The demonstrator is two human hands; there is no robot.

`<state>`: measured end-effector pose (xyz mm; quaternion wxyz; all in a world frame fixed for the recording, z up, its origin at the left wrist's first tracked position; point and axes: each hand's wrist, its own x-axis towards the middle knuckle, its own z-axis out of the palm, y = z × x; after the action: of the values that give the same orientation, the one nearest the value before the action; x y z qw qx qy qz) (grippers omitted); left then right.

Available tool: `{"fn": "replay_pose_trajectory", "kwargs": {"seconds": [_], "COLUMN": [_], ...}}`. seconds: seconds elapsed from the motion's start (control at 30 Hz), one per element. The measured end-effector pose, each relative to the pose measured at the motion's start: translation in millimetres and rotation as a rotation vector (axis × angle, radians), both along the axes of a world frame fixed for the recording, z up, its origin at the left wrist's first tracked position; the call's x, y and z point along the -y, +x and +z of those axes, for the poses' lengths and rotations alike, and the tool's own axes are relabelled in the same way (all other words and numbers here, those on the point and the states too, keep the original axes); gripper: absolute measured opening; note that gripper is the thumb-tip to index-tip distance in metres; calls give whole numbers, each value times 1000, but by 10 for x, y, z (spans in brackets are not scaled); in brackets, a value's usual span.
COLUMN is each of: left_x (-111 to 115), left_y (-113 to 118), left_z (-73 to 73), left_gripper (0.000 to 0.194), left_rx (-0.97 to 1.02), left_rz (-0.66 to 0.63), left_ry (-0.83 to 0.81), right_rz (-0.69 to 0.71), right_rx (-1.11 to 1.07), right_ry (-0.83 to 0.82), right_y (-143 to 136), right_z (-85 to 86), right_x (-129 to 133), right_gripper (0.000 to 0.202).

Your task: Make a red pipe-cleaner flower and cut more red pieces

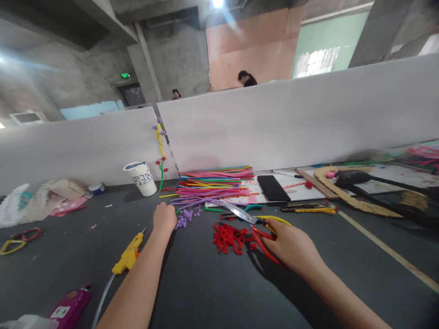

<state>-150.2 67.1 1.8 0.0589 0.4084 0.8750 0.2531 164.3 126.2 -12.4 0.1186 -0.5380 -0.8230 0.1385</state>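
Note:
My left hand is closed, knuckles up, at the left edge of a small heap of cut purple pieces. Its fingertips are hidden, so whatever they pinch cannot be made out; a bit of green shows just beside them. In my right hand is a pair of scissors, its red and yellow handles around my fingers and its blades pointing left toward the pipe cleaners. Cut red pieces lie in a pile left of the scissor handles. Behind both heaps a bundle of multicoloured pipe cleaners rests on the table.
A yellow glue gun with its cord lies left of my left forearm. Behind stand a white cup and a pipe-cleaner flower stem. A black phone, a yellow utility knife and a woven ring lie rightward.

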Motion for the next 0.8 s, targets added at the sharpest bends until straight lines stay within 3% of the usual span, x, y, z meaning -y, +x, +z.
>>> {"fn": "replay_pose_trajectory", "kwargs": {"seconds": [0.13,0.3,0.37,0.5,0.57,0.67,0.8], "left_x": [20,160,245,417,474,521,559], "left_y": [-35,267,516,1022,1199,1373,1532], "left_z": [-16,192,261,294,268,189,68], "left_gripper": [33,15,11,15,20,26,29], "left_rx": [183,569,783,1147,1512,1930,2136], "left_rz": [41,-2,-51,-85,14,105,12], "left_ry": [90,287,355,390,422,438,465], "right_rz": [-15,-34,27,169,214,289,362], "right_rx": [-13,-201,-400,-844,-976,-1117,-1232], "right_ry": [21,-16,-150,-663,-849,-972,-1041], "right_y": [10,-6,-32,-99,-129,-155,-148], "right_z": [-11,-16,-9,24,50,96,148], "right_x": [-11,-5,23,137,211,316,408], "right_gripper": [37,24,16,19,24,30,34]}}
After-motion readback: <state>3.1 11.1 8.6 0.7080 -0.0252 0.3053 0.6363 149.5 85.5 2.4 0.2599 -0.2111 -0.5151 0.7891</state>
